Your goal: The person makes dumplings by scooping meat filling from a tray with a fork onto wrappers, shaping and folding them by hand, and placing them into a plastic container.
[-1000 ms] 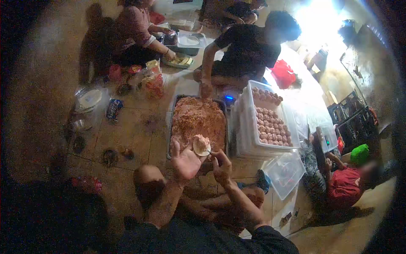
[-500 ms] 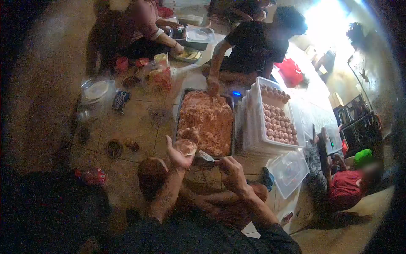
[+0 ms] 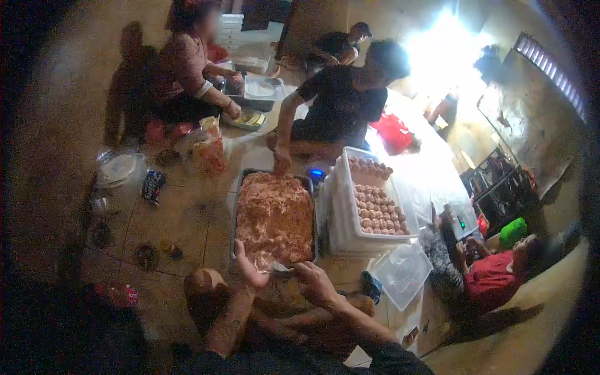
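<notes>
My left hand [image 3: 251, 271] is palm up with fingers stretched out, and a lump of brown, meat-like mixture [image 3: 265, 261] lies on the palm. In my right hand [image 3: 317, 284] is a pale, slotted fork-like utensil [image 3: 279, 265], its head against the lump. Both hands are at the near edge of a dark rectangular tray [image 3: 314, 234] full of the same loose brown mixture [image 3: 275, 209]. A co-worker's hand [image 3: 282, 161] reaches to the tray's far edge.
Right of the tray, stacked clear plastic containers [image 3: 334, 206] hold rows of round balls [image 3: 378, 209] on top. A clear lid [image 3: 400, 275] lies nearer. A small device with a blue display [image 3: 317, 173] sits behind. Several people sit around; a blue packet [image 3: 152, 186] lies left.
The view has shifted, so the scene sits lower and further left. My right hand has brought the utensil onto the lump in my left palm, which looks flatter and paler earlier.
</notes>
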A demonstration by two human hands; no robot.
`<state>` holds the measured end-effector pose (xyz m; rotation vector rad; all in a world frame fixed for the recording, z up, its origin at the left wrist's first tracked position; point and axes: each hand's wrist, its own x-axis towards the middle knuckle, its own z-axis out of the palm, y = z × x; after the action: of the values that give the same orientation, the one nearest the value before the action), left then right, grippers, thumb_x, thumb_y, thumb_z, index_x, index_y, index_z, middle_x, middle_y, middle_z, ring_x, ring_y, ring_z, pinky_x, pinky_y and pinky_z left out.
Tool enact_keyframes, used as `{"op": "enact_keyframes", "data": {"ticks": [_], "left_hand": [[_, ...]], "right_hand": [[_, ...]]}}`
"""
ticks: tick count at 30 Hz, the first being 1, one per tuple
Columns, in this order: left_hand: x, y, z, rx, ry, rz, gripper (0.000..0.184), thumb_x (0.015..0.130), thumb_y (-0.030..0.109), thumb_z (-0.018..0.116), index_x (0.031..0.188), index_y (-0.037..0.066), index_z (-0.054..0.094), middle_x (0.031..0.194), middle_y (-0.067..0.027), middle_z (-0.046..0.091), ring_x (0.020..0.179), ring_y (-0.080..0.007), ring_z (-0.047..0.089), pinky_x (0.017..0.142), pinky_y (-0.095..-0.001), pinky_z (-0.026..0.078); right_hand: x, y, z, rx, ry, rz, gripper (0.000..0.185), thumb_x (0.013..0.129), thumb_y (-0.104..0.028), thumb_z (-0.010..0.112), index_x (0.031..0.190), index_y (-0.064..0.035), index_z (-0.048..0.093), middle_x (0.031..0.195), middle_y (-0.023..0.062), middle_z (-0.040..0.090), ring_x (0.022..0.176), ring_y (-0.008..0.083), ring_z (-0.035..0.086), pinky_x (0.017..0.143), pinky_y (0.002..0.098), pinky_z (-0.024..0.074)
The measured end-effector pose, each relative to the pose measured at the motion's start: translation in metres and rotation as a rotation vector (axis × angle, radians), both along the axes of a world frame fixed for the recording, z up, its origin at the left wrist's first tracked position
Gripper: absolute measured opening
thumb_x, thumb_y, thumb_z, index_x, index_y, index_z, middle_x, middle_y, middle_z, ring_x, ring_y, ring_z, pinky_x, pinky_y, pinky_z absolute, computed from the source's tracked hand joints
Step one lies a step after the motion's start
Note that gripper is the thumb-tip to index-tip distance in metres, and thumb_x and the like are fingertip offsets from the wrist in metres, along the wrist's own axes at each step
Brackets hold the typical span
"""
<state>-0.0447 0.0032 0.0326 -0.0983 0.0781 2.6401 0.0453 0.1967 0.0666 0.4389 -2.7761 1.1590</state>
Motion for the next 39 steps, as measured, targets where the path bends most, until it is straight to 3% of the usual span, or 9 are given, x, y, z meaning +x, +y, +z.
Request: {"op": "enact_keyframes", "data": {"ticks": [5, 11, 16, 18, 21, 27, 30, 33, 39], "left_hand": [[0.005, 0.002, -0.01, -0.206, -0.081, 0.041, 0.095, 0.094, 0.075, 0.037, 0.117, -0.013, 0.062, 0.114, -0.0269, 0.067, 0.104, -0.041, 0.064, 0.096, -0.0538, 0.051], [-0.002, -0.006, -0.033, 0.13, 0.168, 0.074, 0.093, 0.094, 0.075, 0.037, 0.128, -0.008, 0.057, 0.13, -0.0246, 0.06, 0.114, -0.0409, 0.06, 0.095, -0.0572, 0.05], [0.0, -0.014, -0.019, 0.097, -0.005, 0.028, 0.089, 0.095, 0.071, 0.041, 0.137, -0.008, 0.048, 0.138, -0.0264, 0.053, 0.118, -0.0384, 0.059, 0.099, -0.056, 0.049], [-0.004, -0.016, -0.028, 0.112, -0.018, 0.053, 0.089, 0.096, 0.069, 0.043, 0.139, -0.008, 0.045, 0.137, -0.0271, 0.053, 0.118, -0.0377, 0.059, 0.1, -0.0552, 0.049], [-0.006, -0.015, -0.03, -0.107, -0.111, -0.018, 0.083, 0.091, 0.073, 0.048, 0.124, -0.003, 0.057, 0.129, -0.0257, 0.06, 0.119, -0.0393, 0.059, 0.094, -0.0599, 0.05], [-0.004, 0.022, -0.095, 0.227, 0.173, 0.011, 0.064, 0.098, 0.061, 0.048, 0.111, -0.001, 0.059, 0.111, -0.0192, 0.065, 0.096, -0.0329, 0.066, 0.078, -0.046, 0.058], [0.005, 0.031, -0.076, -0.051, -0.102, 0.058, 0.066, 0.099, 0.063, 0.045, 0.103, -0.001, 0.062, 0.102, -0.0179, 0.066, 0.091, -0.0325, 0.067, 0.074, -0.0473, 0.059], [0.011, 0.012, -0.027, -0.102, -0.142, 0.049, 0.07, 0.098, 0.064, 0.044, 0.109, -0.003, 0.061, 0.104, -0.0199, 0.066, 0.095, -0.0331, 0.066, 0.081, -0.0501, 0.057], [0.005, 0.005, -0.049, -0.035, -0.035, -0.055, 0.074, 0.096, 0.068, 0.043, 0.101, -0.003, 0.065, 0.102, -0.0194, 0.067, 0.095, -0.0326, 0.066, 0.086, -0.0484, 0.055]], "right_hand": [[-0.002, -0.024, 0.008, -0.126, 0.126, -0.106, 0.036, 0.077, 0.006, 0.063, 0.113, 0.0015, 0.06, 0.103, 0.0186, 0.063, 0.099, 0.0362, 0.064, 0.084, 0.038, 0.0524], [0.003, -0.022, 0.024, -0.071, -0.038, -0.062, 0.036, 0.075, 0.007, 0.063, 0.11, -0.0007, 0.061, 0.098, 0.016, 0.063, 0.09, 0.0339, 0.062, 0.078, 0.0385, 0.0512], [0.003, -0.014, 0.012, 0.037, 0.205, 0.008, 0.024, 0.081, 0.003, 0.063, 0.104, -0.0021, 0.064, 0.096, 0.0157, 0.063, 0.085, 0.0318, 0.065, 0.075, 0.0381, 0.0516], [0.002, -0.018, 0.051, -0.05, 0.012, 0.012, 0.021, 0.083, 0.0, 0.066, 0.103, -0.0014, 0.064, 0.097, 0.0169, 0.065, 0.088, 0.0322, 0.067, 0.076, 0.0382, 0.0527], [-0.002, -0.018, 0.045, 0.028, 0.04, -0.085, 0.019, 0.084, -0.001, 0.067, 0.103, -0.0007, 0.065, 0.097, 0.0175, 0.067, 0.091, 0.0318, 0.067, 0.075, 0.0384, 0.0532], [0.003, -0.043, 0.065, -0.169, 0.075, -0.309, 0.015, 0.088, -0.003, 0.064, 0.103, -0.0015, 0.065, 0.095, 0.0186, 0.066, 0.09, 0.0349, 0.067, 0.075, 0.041, 0.0532], [0.007, -0.031, 0.019, -0.016, 0.184, -0.101, 0.016, 0.09, -0.003, 0.061, 0.105, -0.0016, 0.064, 0.097, 0.0196, 0.065, 0.09, 0.0379, 0.065, 0.076, 0.0415, 0.0534], [0.02, -0.034, 0.026, 0.078, 0.007, -0.112, 0.016, 0.087, 0.0, 0.06, 0.103, -0.0003, 0.061, 0.093, 0.0196, 0.063, 0.087, 0.0399, 0.063, 0.073, 0.0438, 0.0518], [0.018, -0.024, 0.001, 0.009, 0.087, -0.092, 0.009, 0.087, 0.002, 0.06, 0.095, 0.0002, 0.059, 0.087, 0.0184, 0.057, 0.081, 0.0396, 0.06, 0.068, 0.044, 0.0476]]}}
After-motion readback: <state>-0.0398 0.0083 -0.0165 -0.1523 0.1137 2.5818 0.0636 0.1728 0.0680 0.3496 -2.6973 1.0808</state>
